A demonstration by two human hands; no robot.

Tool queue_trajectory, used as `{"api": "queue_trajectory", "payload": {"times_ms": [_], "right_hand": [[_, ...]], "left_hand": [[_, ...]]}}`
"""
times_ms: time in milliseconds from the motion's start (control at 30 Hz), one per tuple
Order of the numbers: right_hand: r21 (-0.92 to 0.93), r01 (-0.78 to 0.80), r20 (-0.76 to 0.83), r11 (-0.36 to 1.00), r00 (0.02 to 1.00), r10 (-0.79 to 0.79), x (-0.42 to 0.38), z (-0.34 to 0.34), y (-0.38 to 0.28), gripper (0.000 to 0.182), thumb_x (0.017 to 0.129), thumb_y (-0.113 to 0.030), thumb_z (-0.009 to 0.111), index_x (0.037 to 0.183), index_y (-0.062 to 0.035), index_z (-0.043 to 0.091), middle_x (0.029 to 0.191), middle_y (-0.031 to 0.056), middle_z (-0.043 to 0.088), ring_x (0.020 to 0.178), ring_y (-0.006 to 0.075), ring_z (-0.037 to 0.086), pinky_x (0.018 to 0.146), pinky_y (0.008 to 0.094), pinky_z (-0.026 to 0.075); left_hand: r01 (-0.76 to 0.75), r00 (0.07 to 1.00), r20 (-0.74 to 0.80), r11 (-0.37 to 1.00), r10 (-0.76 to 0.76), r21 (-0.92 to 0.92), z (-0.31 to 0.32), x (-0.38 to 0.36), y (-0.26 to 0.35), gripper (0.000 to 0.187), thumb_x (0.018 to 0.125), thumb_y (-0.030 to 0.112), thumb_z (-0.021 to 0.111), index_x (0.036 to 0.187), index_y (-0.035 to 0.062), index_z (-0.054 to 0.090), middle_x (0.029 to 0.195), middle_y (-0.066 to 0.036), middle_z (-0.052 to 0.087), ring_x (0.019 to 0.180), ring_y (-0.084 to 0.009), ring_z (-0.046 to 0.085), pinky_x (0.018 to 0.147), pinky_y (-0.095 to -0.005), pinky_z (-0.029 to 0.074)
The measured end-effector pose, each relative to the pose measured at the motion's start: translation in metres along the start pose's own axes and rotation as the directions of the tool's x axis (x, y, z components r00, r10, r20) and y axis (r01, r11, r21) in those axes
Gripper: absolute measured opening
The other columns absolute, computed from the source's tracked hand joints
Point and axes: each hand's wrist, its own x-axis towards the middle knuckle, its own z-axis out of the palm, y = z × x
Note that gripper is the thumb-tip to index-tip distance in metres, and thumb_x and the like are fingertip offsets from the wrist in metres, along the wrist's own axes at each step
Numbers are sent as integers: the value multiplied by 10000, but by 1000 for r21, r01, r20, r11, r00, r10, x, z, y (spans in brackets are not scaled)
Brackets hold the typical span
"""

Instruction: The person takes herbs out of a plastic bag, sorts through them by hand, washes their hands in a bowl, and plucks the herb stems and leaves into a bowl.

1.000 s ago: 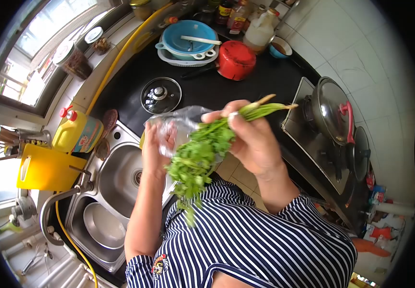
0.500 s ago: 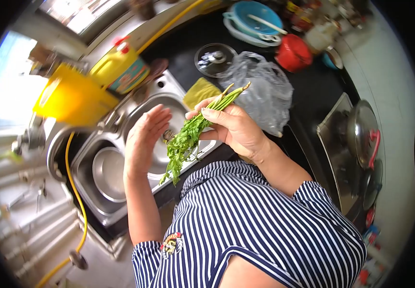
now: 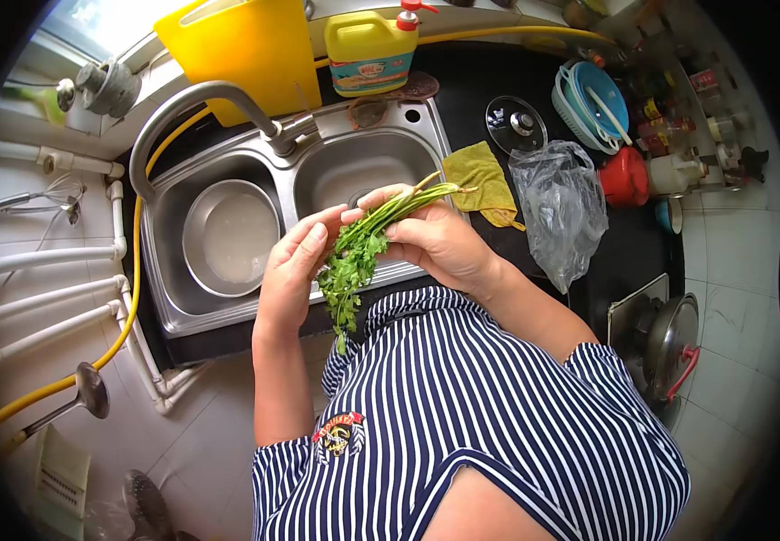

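A bunch of leafy green herbs [image 3: 354,257] hangs in front of my chest, its stems pointing to the upper right and its leaves drooping down to the left. My right hand [image 3: 435,239] is closed around the stems. On the left, my left hand [image 3: 295,270] is beside the leaves, palm inward, with fingers extended and slightly curved near the bunch. Behind both hands lies the double steel sink [image 3: 286,194]. Its left basin holds a round metal bowl [image 3: 232,237] with cloudy liquid.
Right of the sink are a yellow-green cloth [image 3: 482,182], a clear plastic bag [image 3: 556,207], a glass lid [image 3: 507,126], blue basins [image 3: 592,104] and a red container [image 3: 624,177]. A curved faucet [image 3: 200,90] and yellow detergent bottle [image 3: 370,54] stand behind; a lidded pan [image 3: 669,343] is far right.
The view has turned toward the sink and the left. My left hand has come closer to the leaves, while my right hand still holds the stems.
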Motion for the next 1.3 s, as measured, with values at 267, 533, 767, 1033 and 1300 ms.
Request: {"api": "queue_trajectory", "payload": {"times_ms": [267,533,767,1033,1300], "right_hand": [[-2,-67,13,998,998,67,15,16,0,430,857,3,484,1287,-2,483,1300,164,566,1184,247,573,1004,416,495],[-103,-144,17,984,989,147,24,22,13,401,900,-61,466,1298,-10,480,1254,126,567,1127,233,593,997,454,483],[258,-171,32,951,985,169,23,17,20,434,1001,-275,409,1309,12,514,1204,144,602,1118,258,592,993,471,471],[322,-181,4,929,982,190,17,7,23,549,978,-305,332,1364,62,465,1322,194,562,1258,307,522,1068,494,389],[499,13,21,867,999,-27,7,-28,16,526,952,-269,338,1305,77,518,1395,291,463,1338,438,398,1132,571,283]], "left_hand": [[-102,970,-190,965,151,243,-24,0,9,253,958,157,601,1158,12,659,1143,-75,653,1042,-149,610,933,-286,467],[-225,969,69,734,236,641,-2,26,38,258,848,158,715,1071,30,696,1233,-134,595,1164,-217,549,997,-344,418],[129,991,-22,991,-130,-27,-13,36,28,244,902,169,679,1103,32,655,995,-56,680,882,-134,655,784,-268,516],[47,964,-216,899,-155,-435,-50,45,-2,335,957,265,607,1178,15,620,1052,-125,686,988,-234,655,915,-368,520],[-25,957,-238,768,-168,-640,-87,41,-15,307,1010,217,507,1236,12,541,1252,-178,612,1126,-310,623,932,-405,550]]}}
